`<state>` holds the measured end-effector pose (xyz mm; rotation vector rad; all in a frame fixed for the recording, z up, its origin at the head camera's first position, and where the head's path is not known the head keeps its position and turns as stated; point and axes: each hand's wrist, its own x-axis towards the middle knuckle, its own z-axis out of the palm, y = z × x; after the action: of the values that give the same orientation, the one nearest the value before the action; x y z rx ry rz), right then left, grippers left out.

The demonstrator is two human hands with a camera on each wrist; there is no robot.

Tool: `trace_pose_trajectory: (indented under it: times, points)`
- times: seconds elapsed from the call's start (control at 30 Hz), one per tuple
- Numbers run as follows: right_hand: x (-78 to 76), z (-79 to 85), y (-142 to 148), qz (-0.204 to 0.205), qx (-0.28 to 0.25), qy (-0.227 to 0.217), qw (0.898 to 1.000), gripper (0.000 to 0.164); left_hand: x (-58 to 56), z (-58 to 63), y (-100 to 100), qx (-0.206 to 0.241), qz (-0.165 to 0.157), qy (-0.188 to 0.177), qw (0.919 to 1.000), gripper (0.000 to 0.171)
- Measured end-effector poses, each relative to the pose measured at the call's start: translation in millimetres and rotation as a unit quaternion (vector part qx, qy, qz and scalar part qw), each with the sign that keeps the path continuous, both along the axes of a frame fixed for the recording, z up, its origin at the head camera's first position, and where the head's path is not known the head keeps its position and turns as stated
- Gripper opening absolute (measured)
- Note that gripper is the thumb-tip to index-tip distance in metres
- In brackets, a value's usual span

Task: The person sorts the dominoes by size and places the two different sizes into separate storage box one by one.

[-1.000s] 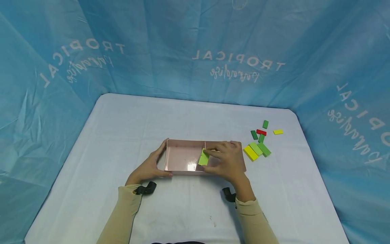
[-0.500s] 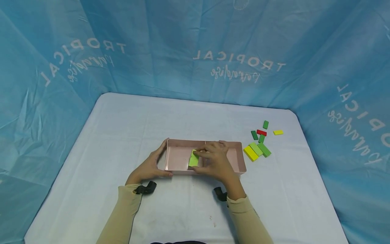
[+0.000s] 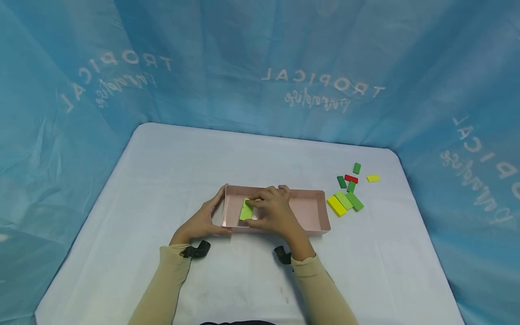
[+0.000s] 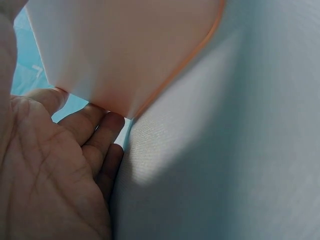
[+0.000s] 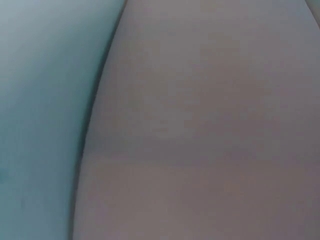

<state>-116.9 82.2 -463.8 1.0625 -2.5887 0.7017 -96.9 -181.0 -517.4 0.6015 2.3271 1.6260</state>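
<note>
A pale pink box (image 3: pixel 308 210) with low walls lies lengthwise on the white table. My left hand (image 3: pixel 202 221) holds its left end, thumb at the near corner and fingers at the far one. In the left wrist view, the fingertips (image 4: pixel 107 125) touch the edge of the box wall (image 4: pixel 125 50). Inside the left part of the box, my right hand (image 3: pixel 273 212) pinches a lime-green block (image 3: pixel 246 210) between thumb and fingers. The right wrist view is filled by the box's side wall (image 5: pixel 200 120); neither hand nor block shows there.
Right of the box, a yellow block (image 3: pixel 336 206), a light green block (image 3: pixel 344 200) and a green block (image 3: pixel 355 201) lie side by side. Beyond them are several smaller pieces, including a red block (image 3: pixel 351 179) and a yellow one (image 3: pixel 373 178). A blue curtain (image 3: pixel 260 67) surrounds the table.
My right hand has moved left along the box with the lime-green block, from near the divider into the left part. My left hand has stayed at the box's left end.
</note>
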Motion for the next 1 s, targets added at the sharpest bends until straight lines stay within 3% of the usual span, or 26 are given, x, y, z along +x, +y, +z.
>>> trace_pose_trajectory:
  times: [0.37, 1.0]
  points:
    - [-7.2, -2.6, -21.8, 0.012, 0.017, -0.016, 1.0, 0.052, -0.8, 3.0, 2.6, -0.001, 0.003, -0.01, 0.9999, 0.133]
    - [-7.5, -1.1, -49.5, 0.001, 0.101, -0.065, 0.993, 0.052, 5.5, 1.3, -1.1, -0.048, 0.024, -0.018, 0.9984, 0.132]
